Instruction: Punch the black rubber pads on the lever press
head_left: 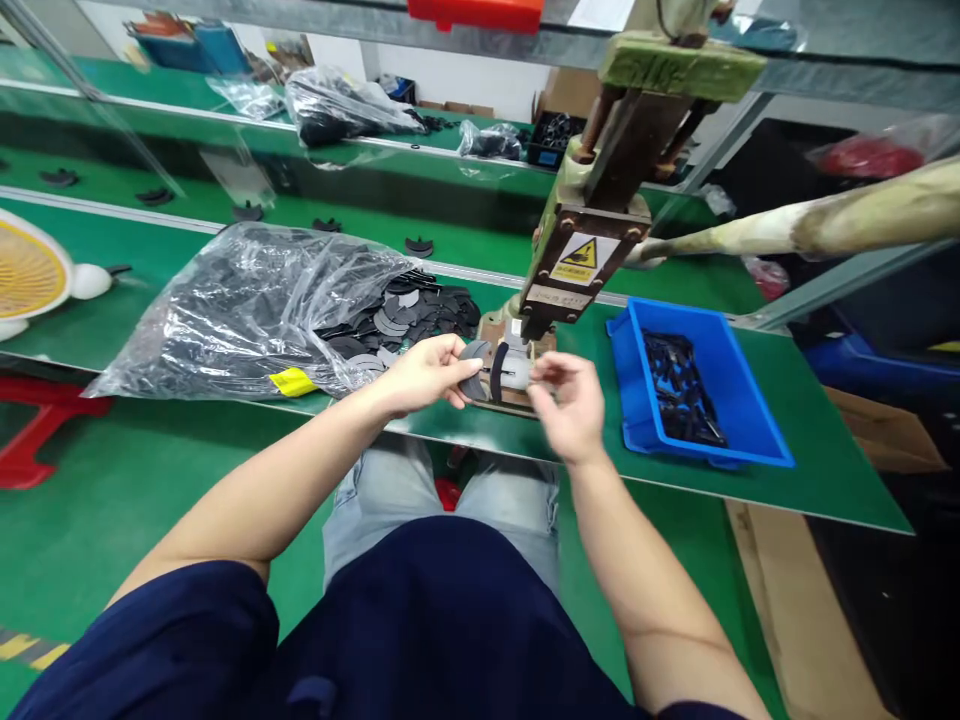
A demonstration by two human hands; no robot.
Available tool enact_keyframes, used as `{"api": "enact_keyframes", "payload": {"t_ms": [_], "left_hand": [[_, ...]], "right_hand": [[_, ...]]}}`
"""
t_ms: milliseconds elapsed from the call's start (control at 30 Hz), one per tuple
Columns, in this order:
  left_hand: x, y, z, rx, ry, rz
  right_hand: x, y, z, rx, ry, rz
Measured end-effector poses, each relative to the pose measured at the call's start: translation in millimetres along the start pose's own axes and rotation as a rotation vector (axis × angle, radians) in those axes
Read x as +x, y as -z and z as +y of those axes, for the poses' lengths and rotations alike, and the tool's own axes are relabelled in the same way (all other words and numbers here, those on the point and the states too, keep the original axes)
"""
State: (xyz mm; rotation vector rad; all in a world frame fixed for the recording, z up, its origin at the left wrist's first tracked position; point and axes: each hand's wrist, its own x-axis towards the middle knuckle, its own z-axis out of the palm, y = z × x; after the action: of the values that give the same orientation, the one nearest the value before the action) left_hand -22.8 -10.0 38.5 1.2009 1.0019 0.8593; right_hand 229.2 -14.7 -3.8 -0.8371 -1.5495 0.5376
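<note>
Our right hand (571, 408) near fixture's right side, blurred, fingers curled, thumb apart; cannot tell whether its grip holds anything. Our left hand (421, 380): grip pinching flat dark-grey crescent piece (472, 374) at left edge of light-grey block fixture (516, 374). Narrow black curved strip (496, 372) on fixture, just beside crescent; careless nudge could skew it. Blue plastic bin (739, 390) to right. Clear plastic bag (217, 310) to left, crescents spilling onto green worktop; brushing wrist could scatter them. Green-painted metal press (592, 215) over fixture: dropping ram could crush our fingers.
</note>
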Motion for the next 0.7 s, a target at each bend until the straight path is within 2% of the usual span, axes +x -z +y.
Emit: {"api": "enact_keyframes", "payload": {"t_ms": [100,200,367,567,700], "left_hand": [[-19,-10.5,5,0.034,0.001,-0.028],[-29,-19.3,7,0.075,0.023,-0.028],[-33,-24.0,9,0.071,0.049,-0.02],[-19,-25.0,8,-0.058,0.192,-0.121],[-18,-29.8,9,0.07,0.082,-0.055]], "right_hand": [[-31,-27,6,0.048,-0.095,-0.168],[-36,-38,3,0.081,-0.146,-0.196],[-38,-39,-1,0.107,-0.193,-0.192],[-43,-38,-4,0.099,-0.242,-0.154],[-43,-35,-1,0.073,-0.262,-0.162]]}}
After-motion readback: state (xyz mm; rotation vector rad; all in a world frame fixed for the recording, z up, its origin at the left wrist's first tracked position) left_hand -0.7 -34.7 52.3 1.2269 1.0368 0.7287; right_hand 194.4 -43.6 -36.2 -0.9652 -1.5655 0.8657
